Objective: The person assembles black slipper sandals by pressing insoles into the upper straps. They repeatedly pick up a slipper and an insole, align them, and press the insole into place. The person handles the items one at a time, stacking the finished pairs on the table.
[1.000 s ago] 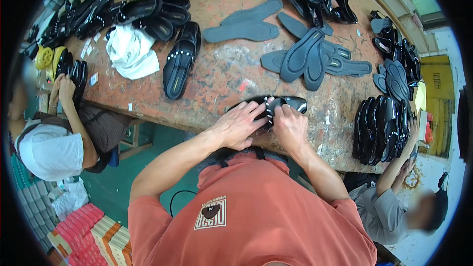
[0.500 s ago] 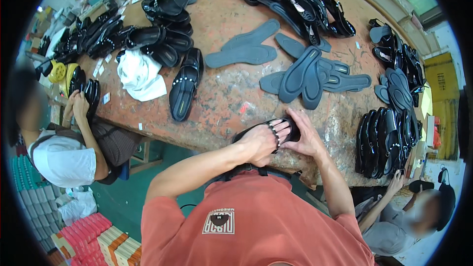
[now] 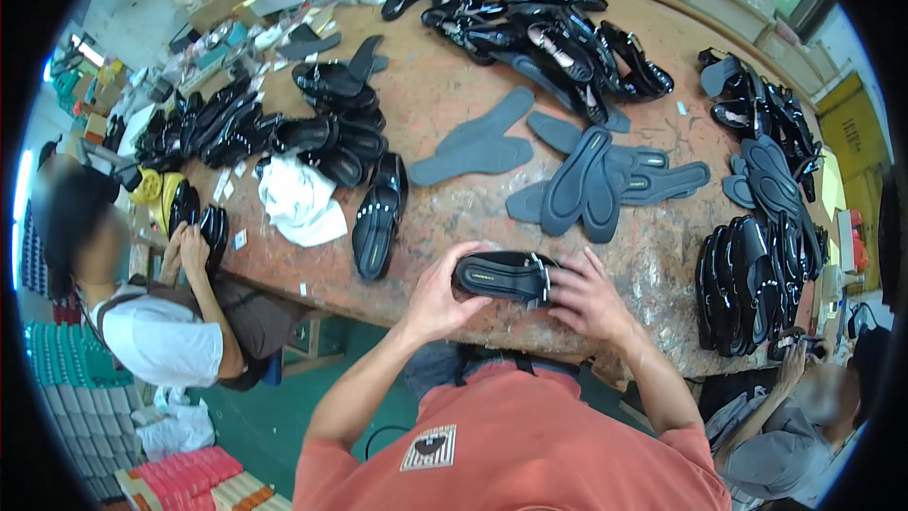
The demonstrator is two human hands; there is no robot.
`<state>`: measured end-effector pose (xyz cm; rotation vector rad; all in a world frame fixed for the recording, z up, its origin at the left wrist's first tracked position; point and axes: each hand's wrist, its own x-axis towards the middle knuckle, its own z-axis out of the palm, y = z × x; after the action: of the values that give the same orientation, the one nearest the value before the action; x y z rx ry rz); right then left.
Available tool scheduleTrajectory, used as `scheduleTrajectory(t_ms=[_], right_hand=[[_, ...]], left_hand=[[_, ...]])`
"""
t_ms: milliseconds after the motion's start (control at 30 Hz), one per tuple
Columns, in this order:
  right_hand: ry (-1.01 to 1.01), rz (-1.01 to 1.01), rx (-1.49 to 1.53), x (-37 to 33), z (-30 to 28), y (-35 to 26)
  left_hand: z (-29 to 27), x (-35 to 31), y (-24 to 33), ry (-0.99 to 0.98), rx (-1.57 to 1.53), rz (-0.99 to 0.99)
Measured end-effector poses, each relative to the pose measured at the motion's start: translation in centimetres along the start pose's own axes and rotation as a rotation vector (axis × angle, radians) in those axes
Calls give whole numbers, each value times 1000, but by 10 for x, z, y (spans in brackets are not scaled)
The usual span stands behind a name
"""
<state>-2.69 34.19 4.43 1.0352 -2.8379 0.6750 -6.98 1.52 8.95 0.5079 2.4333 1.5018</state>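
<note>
A black shoe with an open heel and a studded strap lies sideways above the table's near edge, its dark insole facing up. Around its heel end, my left hand is closed, thumb on the near side and fingers on the far side. At the strapped toe end is my right hand, its fingers stretched out and somewhat apart, seeming to touch the strap. Just beyond the shoe, loose grey insoles overlap in a pile. A single black shoe with a studded strap rests to the left.
Black shoes are heaped at the back, with more at left beside a white cloth. A row of shoes and further insoles occupy the right side. One co-worker sits left, another right.
The shoe has turned so its insole shows. My left hand has come out of it and moved left to grip the heel end; my right hand has shifted to the toe end.
</note>
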Motion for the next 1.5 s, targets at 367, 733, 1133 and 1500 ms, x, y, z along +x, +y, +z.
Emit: scheduleTrajectory(t_ms=[367, 733, 1133, 1500], right_hand=[[-1010, 183, -331, 55, -63, -31], [340, 1155, -202, 151, -21, 93], [140, 351, 681, 84, -20, 87], [778, 652, 1540, 79, 27, 111]], left_hand=[[12, 56, 79, -312, -51, 596], [-188, 75, -79, 1237, 255, -10], [29, 385, 11, 133, -459, -194], [-12, 273, -8, 113, -578, -198]])
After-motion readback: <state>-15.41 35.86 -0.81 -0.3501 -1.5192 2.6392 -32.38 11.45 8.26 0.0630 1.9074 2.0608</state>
